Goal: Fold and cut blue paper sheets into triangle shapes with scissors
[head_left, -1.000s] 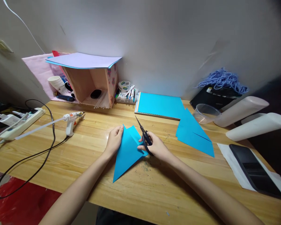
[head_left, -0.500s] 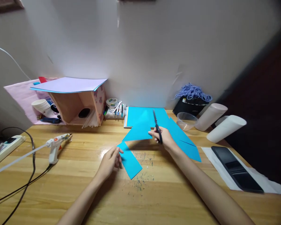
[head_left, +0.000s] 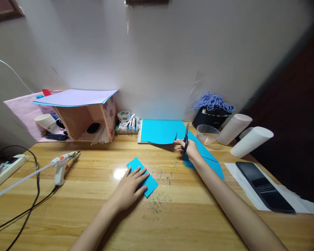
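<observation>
My left hand (head_left: 133,186) lies flat with fingers spread on a small blue paper strip (head_left: 152,184), pressing it to the wooden table. In my right hand (head_left: 189,149) is a pair of dark-handled scissors (head_left: 186,139), blades pointing up and away from me. The thumb and fingertips of that hand also meet the right corner of a blue paper sheet (head_left: 159,131), whose front edge bows over the stack at the back. More blue paper pieces (head_left: 211,162) lie beneath and to the right of my right wrist.
On the left are a glue gun (head_left: 61,167) with its cable, a power strip (head_left: 9,169) and a fabric-lined box (head_left: 81,118). A marker tray (head_left: 128,127) stands behind. To the right are a clear bowl (head_left: 208,134), white rolls (head_left: 251,141) and a phone (head_left: 263,186).
My left hand has flattened onto the blue strip from its left edge. My right hand has moved right with the scissors, and the blue sheet has shifted back onto the stack.
</observation>
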Motion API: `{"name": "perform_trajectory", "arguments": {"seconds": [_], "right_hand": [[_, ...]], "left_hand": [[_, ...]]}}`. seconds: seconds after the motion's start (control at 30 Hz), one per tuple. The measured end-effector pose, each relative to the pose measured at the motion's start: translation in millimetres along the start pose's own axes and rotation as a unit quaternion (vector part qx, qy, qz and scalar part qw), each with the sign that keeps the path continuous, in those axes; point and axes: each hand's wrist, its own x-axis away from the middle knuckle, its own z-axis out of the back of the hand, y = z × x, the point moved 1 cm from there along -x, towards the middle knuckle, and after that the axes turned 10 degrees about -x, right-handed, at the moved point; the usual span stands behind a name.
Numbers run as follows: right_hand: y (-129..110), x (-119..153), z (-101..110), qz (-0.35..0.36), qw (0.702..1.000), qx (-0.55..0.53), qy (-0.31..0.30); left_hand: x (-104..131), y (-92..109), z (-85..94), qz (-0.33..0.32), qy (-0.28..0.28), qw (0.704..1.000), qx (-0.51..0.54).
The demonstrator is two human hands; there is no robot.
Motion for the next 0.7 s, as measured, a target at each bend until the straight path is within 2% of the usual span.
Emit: {"name": "perform_trajectory", "arguments": {"seconds": [0.13,0.27,0.37,0.47,0.53,0.63,0.7], "right_hand": [[-4.6,0.6,3.6,0.043,0.997,0.064,0.003],[-7.8,2.7,1.7,0.083,0.992,0.088,-0.032],[-8.7,5.5,-2.3,0.088,0.988,0.103,-0.07],[-7.7,10.1,-6.1,0.059,0.974,0.181,-0.12],[-6.6,15.0,-8.4,0.054,0.945,0.282,-0.158],[-4.9,25.6,-12.9,0.089,0.867,0.441,-0.215],[-3.3,34.4,-16.6,0.087,0.818,0.511,-0.248]], "left_hand": [[0.4,-3.7,-1.3,0.017,0.003,0.999,-0.033],[0.8,-7.6,-6.7,0.039,0.016,0.997,-0.058],[-1.5,-12.8,-12.4,0.091,0.035,0.992,-0.077],[-6.3,-20.8,-15.9,0.163,0.06,0.979,-0.108],[-9.5,-28.5,-16.3,0.211,0.075,0.966,-0.127],[-11.1,-44.5,-15.9,0.301,0.095,0.938,-0.143],[-9.8,-55.2,-16.2,0.349,0.107,0.921,-0.139]]}}
